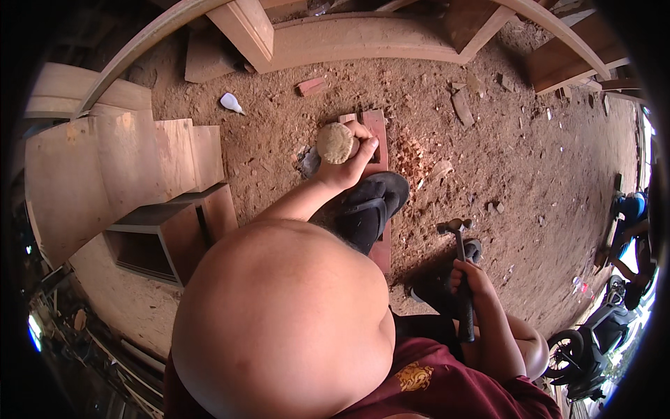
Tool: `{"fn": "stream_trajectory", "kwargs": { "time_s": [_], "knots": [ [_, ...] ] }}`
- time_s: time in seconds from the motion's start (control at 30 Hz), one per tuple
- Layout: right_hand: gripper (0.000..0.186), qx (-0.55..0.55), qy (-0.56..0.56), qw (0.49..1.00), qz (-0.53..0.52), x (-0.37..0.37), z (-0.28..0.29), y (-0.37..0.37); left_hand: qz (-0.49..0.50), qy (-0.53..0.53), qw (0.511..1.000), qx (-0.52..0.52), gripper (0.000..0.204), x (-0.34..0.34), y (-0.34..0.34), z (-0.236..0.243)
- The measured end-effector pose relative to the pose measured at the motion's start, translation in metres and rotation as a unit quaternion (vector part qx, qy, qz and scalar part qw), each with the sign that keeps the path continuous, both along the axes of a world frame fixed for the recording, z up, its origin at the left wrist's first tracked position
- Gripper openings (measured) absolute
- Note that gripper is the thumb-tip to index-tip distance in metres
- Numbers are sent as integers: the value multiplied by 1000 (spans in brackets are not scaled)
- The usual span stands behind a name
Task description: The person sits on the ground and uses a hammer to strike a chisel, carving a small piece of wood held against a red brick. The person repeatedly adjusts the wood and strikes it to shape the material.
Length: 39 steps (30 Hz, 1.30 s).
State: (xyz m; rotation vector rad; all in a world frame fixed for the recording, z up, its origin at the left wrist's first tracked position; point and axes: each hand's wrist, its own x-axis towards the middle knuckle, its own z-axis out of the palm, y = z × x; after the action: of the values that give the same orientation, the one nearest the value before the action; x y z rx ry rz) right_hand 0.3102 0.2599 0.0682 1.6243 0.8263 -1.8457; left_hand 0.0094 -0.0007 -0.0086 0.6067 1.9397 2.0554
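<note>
The left hand (pixel 343 171) is at the upper center of the frame. Its fingers are wrapped around a wooden handle (pixel 335 143), whose round, tan, roughened end faces the camera. The lower part of the tool is hidden by this end and by the hand; its type cannot be told. The tool is above a red-brown board (pixel 377 256), which lies on the ground (pixel 530 174) and runs from the upper center toward the middle of the frame. Contact between tool and board cannot be confirmed.

The right hand (pixel 476 277), right of center and lower, is closed around the shaft of a hammer (pixel 465 307). The metal head is uppermost in the frame, well apart from the wooden handle.

1 foot in a black sandal (pixel 373 206) rests over the board, just below the left hand. Reddish wood chips (pixel 412 155) are scattered just right of the board.

Markings: the maroon garment (pixel 453 373) at lower center carries 1 yellow emblem (pixel 415 376); its fine detail is too blurred to tell.

Surroundings: a white bottle (pixel 229 103) lies at upper left, and a wooden frame (pixel 356 42) spans the top. An open-fronted box (pixel 183 241) stands at left. A motorcycle (pixel 590 349) is at lower right, with a second person (pixel 632 206) above it at the right edge.
</note>
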Motion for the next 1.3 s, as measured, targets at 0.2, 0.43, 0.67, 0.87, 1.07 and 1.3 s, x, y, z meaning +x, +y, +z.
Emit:
{"fn": "stream_trajectory", "kwargs": {
  "time_s": [0.2, 0.43, 0.67, 0.87, 1.07, 1.3],
  "knots": [
    [10, 69, 38, 996, 48, -9, 10, -2, 58, 50, 997, 25, 15, -12, 6, -2],
    [10, 85, 47, 995, 29, -18, 20, -2, 26, 134, 990, -21, 16, -5, 14, -3],
    [8, 87, 53, 994, 40, -12, 24, -5, 8, -107, 972, 208, 11, -9, 7, 9],
    [9, 101, 59, 991, 64, -13, 30, -6, 58, 14, 978, 198, 9, -5, 19, 25],
    [12, 106, 76, 991, 37, -14, 35, -4, 52, -18, 976, 210, 8, -13, 18, 26],
    [9, 107, 69, 991, 38, -6, 33, 1, 95, -36, 985, 140, 6, -1, 13, 2]
  ]
}}
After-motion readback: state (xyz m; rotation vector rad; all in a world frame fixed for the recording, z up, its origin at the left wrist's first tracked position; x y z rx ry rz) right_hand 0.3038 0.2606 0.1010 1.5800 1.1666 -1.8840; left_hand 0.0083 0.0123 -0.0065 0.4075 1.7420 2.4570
